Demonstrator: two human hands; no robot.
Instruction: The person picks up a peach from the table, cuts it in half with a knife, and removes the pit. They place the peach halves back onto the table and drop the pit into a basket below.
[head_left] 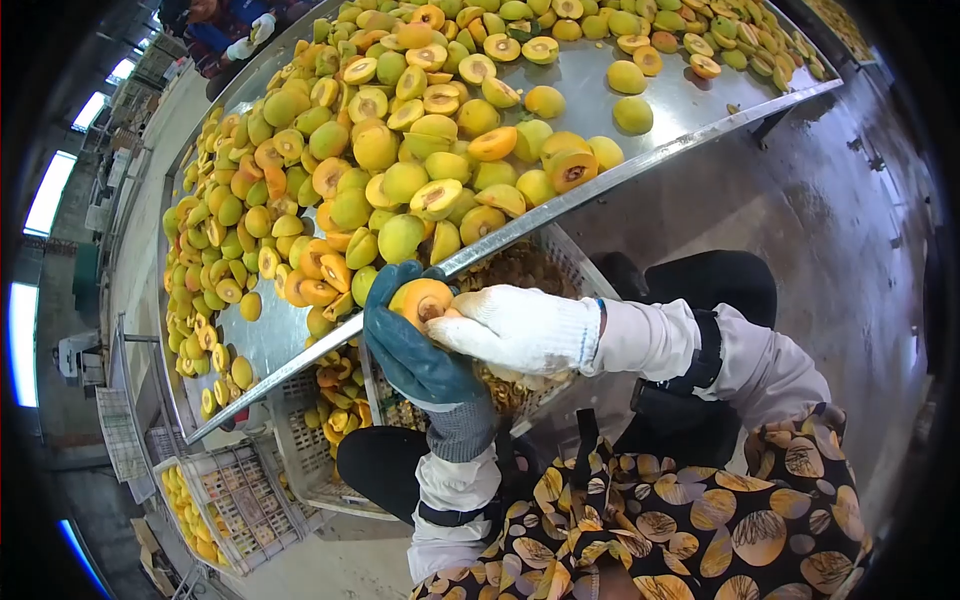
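The halved fruit (pixel 422 300) sat just off the near edge of the steel surface (pixel 690 100), above a slotted crate (pixel 560 262) of dark pits. It looked light and small, its orange cut face soft and probably wet, so it would likely bruise or slip under a hard squeeze; the rounded skin side seemed the safer place to cup it, leaving the pit hollow free.

The left hand (pixel 412 335), in a dark blue glove, was curled around the fruit from below and behind, fingers hooked over its far side, cut face turned up and to the right. The right hand (pixel 515 328), in a white knit glove, came in from the right with its fingertips gathered against the cut face at the pit hollow; whether it held a tool I could not tell. Both forearms were bent in close to the body, over a patterned apron (pixel 680 520).

Further away, the surface was heaped with whole and halved fruits (pixel 400 180). Lower left, a basket (pixel 215 500) held more fruit. At the far left, another person's white-gloved hand (pixel 262 28) worked.
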